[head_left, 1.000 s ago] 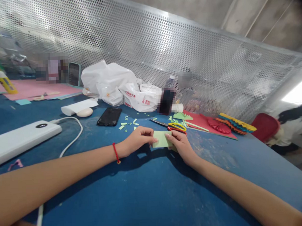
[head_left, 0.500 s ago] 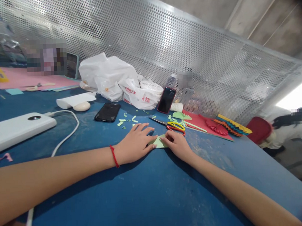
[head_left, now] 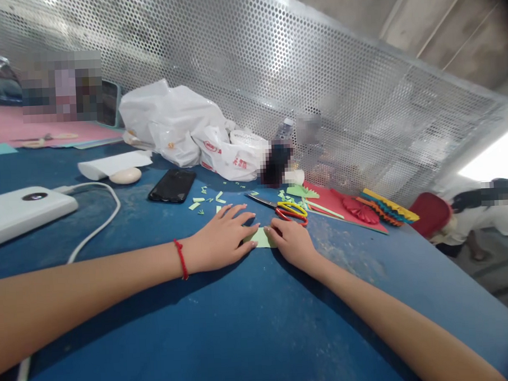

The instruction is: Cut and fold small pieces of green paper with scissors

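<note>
A small light green paper (head_left: 262, 239) lies flat on the blue table (head_left: 243, 326). My left hand (head_left: 222, 239), with a red string on its wrist, rests palm down with fingers spread, covering the paper's left part. My right hand (head_left: 290, 242) presses its fingertips on the paper's right edge. Most of the paper is hidden under the two hands. Scissors with red and yellow handles (head_left: 286, 209) lie just beyond my right hand. Small green paper scraps (head_left: 204, 201) are scattered beyond my left hand.
A black phone (head_left: 172, 185), a white power bank (head_left: 21, 212) with a cable (head_left: 98, 225), white plastic bags (head_left: 184, 132), red paper with folded coloured fans (head_left: 364, 208) and pink sheets (head_left: 32, 133) lie around. A perforated metal screen (head_left: 274, 71) backs the table. Another person (head_left: 482, 217) is at far right.
The green paper was held up between both hands; it now lies on the table, pressed flat. My left hand has opened and spread over it. The view has shifted slightly.
</note>
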Action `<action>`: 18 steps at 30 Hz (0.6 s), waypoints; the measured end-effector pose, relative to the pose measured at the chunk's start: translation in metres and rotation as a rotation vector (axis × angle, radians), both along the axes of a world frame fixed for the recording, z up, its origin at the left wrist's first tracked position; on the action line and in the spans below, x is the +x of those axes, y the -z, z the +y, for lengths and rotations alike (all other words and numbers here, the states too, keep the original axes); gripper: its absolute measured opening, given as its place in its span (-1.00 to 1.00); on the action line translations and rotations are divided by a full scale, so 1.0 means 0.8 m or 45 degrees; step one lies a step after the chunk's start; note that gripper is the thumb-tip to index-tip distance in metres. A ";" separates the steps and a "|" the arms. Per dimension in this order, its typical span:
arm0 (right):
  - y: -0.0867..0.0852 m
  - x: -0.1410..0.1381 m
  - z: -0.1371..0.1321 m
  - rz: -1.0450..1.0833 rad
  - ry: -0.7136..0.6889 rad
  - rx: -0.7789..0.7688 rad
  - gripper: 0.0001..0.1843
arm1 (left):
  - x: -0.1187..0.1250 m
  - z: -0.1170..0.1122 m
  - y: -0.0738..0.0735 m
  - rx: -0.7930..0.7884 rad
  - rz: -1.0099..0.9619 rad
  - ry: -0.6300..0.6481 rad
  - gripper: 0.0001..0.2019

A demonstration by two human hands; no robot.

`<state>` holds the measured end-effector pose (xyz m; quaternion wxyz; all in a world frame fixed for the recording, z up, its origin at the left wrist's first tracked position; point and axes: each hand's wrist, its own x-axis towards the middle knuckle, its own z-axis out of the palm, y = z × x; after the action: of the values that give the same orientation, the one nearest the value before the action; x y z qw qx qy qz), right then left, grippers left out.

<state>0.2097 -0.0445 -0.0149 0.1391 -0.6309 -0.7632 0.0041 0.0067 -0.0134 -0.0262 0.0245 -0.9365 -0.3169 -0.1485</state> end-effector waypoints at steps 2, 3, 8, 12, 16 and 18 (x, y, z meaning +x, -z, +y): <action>0.000 -0.002 0.000 -0.023 0.002 0.003 -0.68 | 0.000 0.002 -0.002 -0.003 0.012 0.024 -0.58; 0.000 -0.003 0.000 -0.032 0.002 0.005 -0.68 | 0.000 0.002 -0.004 0.002 0.016 0.035 -0.59; 0.000 -0.005 0.000 -0.057 0.001 0.002 -0.67 | 0.001 0.003 -0.005 0.101 0.026 0.080 -0.61; 0.001 -0.003 -0.002 -0.053 0.004 0.008 -0.68 | 0.002 0.003 -0.004 0.121 0.012 0.101 -0.61; 0.002 0.000 -0.003 -0.010 0.026 0.018 -0.54 | 0.002 0.002 -0.001 0.076 0.012 0.090 -0.59; 0.002 0.000 -0.004 0.016 0.040 0.012 -0.42 | 0.002 0.001 0.000 0.054 0.013 0.088 -0.59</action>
<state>0.2100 -0.0474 -0.0167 0.1469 -0.6423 -0.7523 0.0022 0.0081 -0.0124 -0.0258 0.0409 -0.9469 -0.2808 -0.1511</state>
